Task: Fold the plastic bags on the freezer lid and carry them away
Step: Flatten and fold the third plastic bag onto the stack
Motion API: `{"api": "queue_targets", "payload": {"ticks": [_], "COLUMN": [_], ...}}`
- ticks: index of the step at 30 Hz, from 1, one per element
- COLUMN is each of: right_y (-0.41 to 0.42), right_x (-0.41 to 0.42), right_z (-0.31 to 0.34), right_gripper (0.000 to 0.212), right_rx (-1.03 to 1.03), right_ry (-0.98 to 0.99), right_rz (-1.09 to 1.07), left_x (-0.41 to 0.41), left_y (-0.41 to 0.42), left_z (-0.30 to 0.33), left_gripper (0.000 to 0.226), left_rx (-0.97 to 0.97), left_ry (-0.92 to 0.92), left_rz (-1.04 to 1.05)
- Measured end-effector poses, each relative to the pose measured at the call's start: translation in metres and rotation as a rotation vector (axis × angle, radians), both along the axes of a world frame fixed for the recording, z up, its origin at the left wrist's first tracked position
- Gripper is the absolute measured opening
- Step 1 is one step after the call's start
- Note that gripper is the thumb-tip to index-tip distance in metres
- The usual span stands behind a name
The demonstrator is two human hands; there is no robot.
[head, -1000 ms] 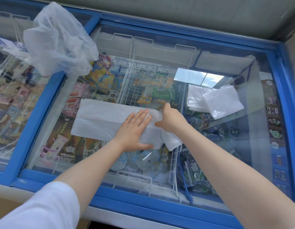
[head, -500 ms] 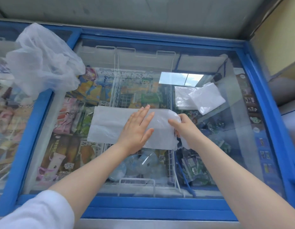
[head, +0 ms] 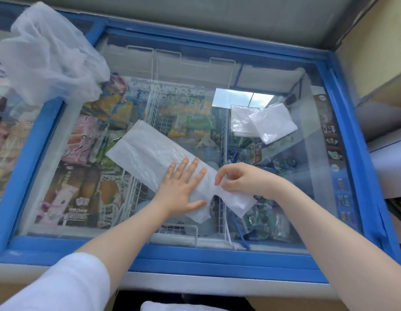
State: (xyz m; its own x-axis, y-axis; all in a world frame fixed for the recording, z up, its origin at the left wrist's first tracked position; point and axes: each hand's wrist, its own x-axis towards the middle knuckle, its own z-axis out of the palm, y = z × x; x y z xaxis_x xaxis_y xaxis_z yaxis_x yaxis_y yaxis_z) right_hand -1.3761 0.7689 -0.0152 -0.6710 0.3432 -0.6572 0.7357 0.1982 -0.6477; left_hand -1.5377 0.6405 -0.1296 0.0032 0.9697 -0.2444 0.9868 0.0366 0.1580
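Glass freezer lid point(head: 307, 221) with blue frame on all sides; bare glass lies open right of centre and along the near edge. Long flattened plastic bag point(head: 150, 153) lies diagonally mid-lid, far end toward the lid's left, near end by the front frame. Left hand point(head: 181, 189) presses flat on the bag's near half, fingers straight and spread. Right hand point(head: 242, 178) sits just right of it, fingers curled, pinching the bag's near end. Folded bags point(head: 269, 124) stacked toward the lid's far right. Crumpled bag point(head: 46, 55) sits on the lid's far-left frame.
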Motion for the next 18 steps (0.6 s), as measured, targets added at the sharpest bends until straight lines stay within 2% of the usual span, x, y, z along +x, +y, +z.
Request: {"api": "queue_targets", "payload": {"ticks": [3,5,6,9,11,14,18], "right_y": [0.008,0.014,0.016,0.018,0.014,0.006,0.000], "right_x": [-0.020,-0.035,-0.043,-0.073,-0.097,-0.139,-0.189], "right_z": [0.013,0.021,0.026,0.031,0.030,0.014,-0.024], "right_gripper": [0.017,0.026,0.030,0.035,0.024,0.031,0.035], "right_rx": [-0.151,-0.292,-0.283,-0.007,0.143,0.243,0.324], "right_ry": [-0.006,0.023,0.048,0.134,0.188,0.280,0.223], "right_rz": [0.053,0.035,0.062,0.162,0.157,0.113,0.097], "left_x": [-0.008,-0.016,-0.023,-0.054,-0.074,-0.097,-0.125], "left_y": [-0.005,-0.016,-0.022,-0.042,-0.055,-0.065,-0.067], "left_z": [0.006,0.012,0.016,0.026,0.032,0.033,0.032], "left_gripper": [0.084,0.065,0.053,0.043,0.056,0.066,0.041], "left_rx": [0.064,0.214,0.271,0.250,0.107,0.039,0.125], "left_ry": [-0.119,-0.123,-0.102,-0.016,-0.011,-0.083,-0.240], "left_rz": [0.000,0.144,0.248,0.498,0.565,0.501,0.443]}}
